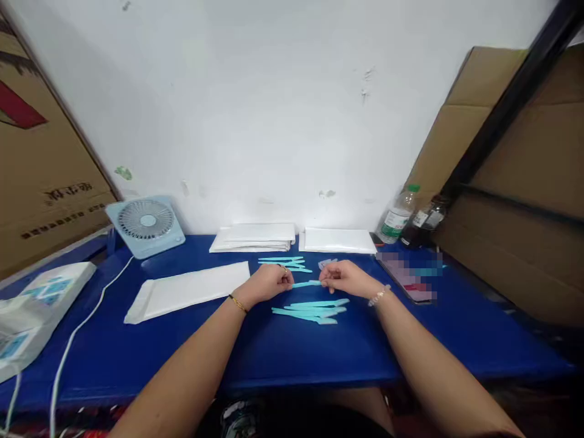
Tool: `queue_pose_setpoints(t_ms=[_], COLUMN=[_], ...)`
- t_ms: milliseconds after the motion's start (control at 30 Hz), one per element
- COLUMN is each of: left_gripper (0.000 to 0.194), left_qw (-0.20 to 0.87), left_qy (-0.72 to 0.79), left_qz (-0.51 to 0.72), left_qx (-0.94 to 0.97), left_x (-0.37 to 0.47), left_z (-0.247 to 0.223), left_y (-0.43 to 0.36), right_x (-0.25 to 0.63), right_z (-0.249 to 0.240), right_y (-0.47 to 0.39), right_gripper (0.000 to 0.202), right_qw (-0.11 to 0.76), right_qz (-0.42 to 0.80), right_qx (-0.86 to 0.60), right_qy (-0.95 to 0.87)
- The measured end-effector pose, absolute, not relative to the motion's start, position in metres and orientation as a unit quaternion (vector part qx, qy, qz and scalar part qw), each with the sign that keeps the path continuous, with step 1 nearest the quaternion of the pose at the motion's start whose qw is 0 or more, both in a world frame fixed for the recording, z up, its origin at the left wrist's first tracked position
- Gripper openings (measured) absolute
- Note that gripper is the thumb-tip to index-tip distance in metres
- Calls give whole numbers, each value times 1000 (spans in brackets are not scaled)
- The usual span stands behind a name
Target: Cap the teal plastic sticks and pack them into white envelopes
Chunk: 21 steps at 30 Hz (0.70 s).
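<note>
- Head view, looking down on a blue counter [365, 359]: two bare hands meet over one slender held stick [301, 284], teal, lying across the gap between them
- Left grip [270, 281]: fingertips closed on the plain teal end of the held stick
- Right grip [344, 279]: fingertips pinching the pale end of the same stick; how firmly cannot be told
- Front sticks [305, 313]: a loose, overlapping fan on the near side of both hands, pale ends toward the right
- Rear sticks [283, 263]: a second scatter just beyond the left hand, some crossing others; small clear pieces [327, 264] lie beside the right fingertips
- Padded envelope [191, 289]: flat and white, left of the left hand; a left stack [255, 237] and a right stack [337, 240] of white packets rest near the wall
- Principal risk, as judged: the held stick is thin and caught only by fingertips, so an uneven pull could twist it loose or bend it
- Second risk: should the pale end carry a sharp edge, a detail too small to tell, a slip could draw the right fingertips across it
- Third risk: with both groups so near, a low wrist could brush the front sticks askew, or a knuckle scatter the clear pieces
</note>
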<state>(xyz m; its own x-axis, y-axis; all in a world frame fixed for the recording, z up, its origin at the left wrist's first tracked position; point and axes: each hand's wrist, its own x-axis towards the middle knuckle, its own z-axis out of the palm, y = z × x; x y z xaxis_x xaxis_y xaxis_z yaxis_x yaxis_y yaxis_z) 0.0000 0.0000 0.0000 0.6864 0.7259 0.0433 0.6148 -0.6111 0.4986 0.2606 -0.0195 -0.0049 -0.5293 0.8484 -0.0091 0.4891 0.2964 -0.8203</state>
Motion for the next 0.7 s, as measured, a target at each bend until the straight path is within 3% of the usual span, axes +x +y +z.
queue_pose_setpoints(t_ms=[133, 267, 367, 533, 700], left_gripper=[18, 18, 18, 12, 12], left_qw=[200, 68, 29, 38, 50], left_qy=[387, 452, 480, 489, 478], left_qz=[133, 156, 154, 151, 151], left_qx=[890, 876, 863, 858, 864], left_x=[-1, -3, -3, 0, 0], left_z=[-3, -10, -15, -19, -18], left_y=[2, 10, 18, 22, 19], right_x=[270, 270, 262, 252, 260], right_z=[-6, -15, -23, -24, -19], right_y=[-18, -8, -1, 1, -4], right_gripper=[23, 16, 13, 8, 12], right_qw=[188, 241, 233, 215, 207], right_qz=[353, 158, 91, 92, 221], right_qx=[-452, -527, -547, -558, -537], right_qy=[-797, -800, -799, -797, -787])
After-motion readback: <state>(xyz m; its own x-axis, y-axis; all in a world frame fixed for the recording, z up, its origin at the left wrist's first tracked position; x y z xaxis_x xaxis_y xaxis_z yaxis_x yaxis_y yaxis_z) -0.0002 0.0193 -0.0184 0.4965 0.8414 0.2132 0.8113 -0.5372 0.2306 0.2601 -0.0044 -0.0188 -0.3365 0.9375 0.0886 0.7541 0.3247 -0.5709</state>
